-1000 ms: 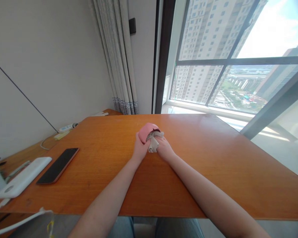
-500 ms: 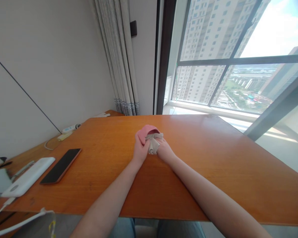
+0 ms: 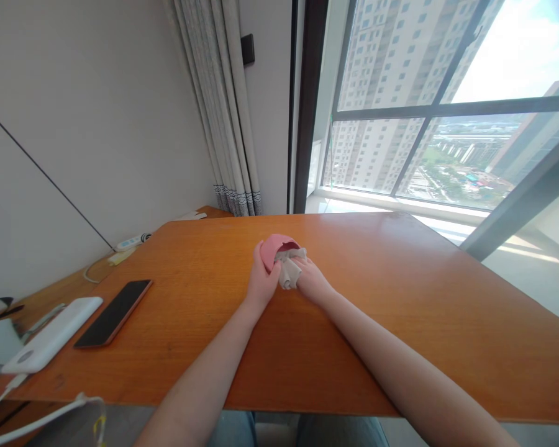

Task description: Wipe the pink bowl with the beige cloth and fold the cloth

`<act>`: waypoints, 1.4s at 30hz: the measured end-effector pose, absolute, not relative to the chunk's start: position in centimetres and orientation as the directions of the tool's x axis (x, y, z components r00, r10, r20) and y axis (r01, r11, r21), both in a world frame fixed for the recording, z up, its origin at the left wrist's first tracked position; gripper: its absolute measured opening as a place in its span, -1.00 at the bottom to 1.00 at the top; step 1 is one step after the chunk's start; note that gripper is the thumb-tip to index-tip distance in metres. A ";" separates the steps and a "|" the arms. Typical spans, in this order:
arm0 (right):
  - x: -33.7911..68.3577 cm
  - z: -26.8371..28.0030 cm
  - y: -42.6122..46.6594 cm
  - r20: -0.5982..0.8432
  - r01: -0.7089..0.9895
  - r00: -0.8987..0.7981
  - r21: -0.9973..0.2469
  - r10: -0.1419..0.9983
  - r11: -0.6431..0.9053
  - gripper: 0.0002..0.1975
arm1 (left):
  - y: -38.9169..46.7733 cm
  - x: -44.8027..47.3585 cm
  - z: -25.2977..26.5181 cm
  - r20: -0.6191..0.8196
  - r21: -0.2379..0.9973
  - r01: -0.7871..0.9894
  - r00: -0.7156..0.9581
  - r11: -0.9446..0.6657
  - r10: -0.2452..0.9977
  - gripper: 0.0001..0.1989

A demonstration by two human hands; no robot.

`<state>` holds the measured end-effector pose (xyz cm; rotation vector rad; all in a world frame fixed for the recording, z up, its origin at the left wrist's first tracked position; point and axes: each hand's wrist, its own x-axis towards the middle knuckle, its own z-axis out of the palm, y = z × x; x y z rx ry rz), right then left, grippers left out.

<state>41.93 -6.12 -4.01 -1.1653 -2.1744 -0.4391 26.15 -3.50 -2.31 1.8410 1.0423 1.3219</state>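
A pink bowl is tilted on its side above the middle of the wooden table, its opening turned toward me and to the right. My left hand grips it at the left side, thumb near the rim. A crumpled light grey cloth sits at the bowl's mouth, partly inside and partly hanging out. My right hand holds this cloth against the bowl's opening; its fingertips are hidden by the folds.
On the left lie a dark-screened phone and a white power bank with a white cable nearby. A power strip rests by the wall. Beyond the table are a curtain and a large window.
The bowl stays in my left hand and the cloth in my right. My right hand and the cloth have shifted very slightly to the right; the view has tilted a little.
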 end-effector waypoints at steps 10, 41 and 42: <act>42.0 -4.0 -6.1 0.705 0.824 -0.413 0.020 0.576 0.566 -0.76 | -3.5 26.7 -2.2 0.418 0.899 0.085 0.122 -0.429 0.900 -0.16; 41.2 -3.9 -6.9 0.758 0.851 -0.277 -0.092 0.591 0.517 -0.78 | -4.6 27.5 -1.9 0.428 0.903 -0.101 0.135 -0.417 0.894 -0.45; 41.1 -3.7 -7.0 0.740 0.835 -0.291 -0.112 0.606 0.539 -0.78 | -4.4 27.3 -2.0 0.419 0.908 -0.080 0.110 -0.412 0.901 -0.52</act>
